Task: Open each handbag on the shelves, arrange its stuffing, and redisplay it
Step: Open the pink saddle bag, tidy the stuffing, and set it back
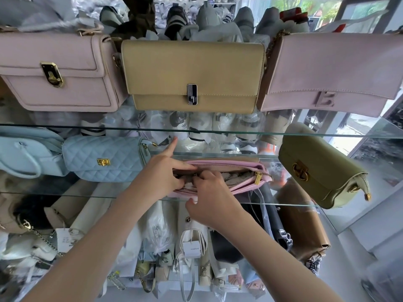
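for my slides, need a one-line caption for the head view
Left hand and right hand reach into the unzipped pink handbag on the glass shelf, arranging its stuffing.

Seven handbags counted on display
Upper shelf, three: pink clasp handbag, beige handbag, pink B-logo handbag. Lower shelf, four: plain blue handbag, quilted blue handbag, pink zipped handbag, olive handbag.

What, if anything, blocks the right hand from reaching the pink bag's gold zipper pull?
Likely yes, nothing blocks it: the zipper pull hangs exposed on the pink bag, beside the right hand.

Glass shelf holds blue bag, pink bag, olive bag.
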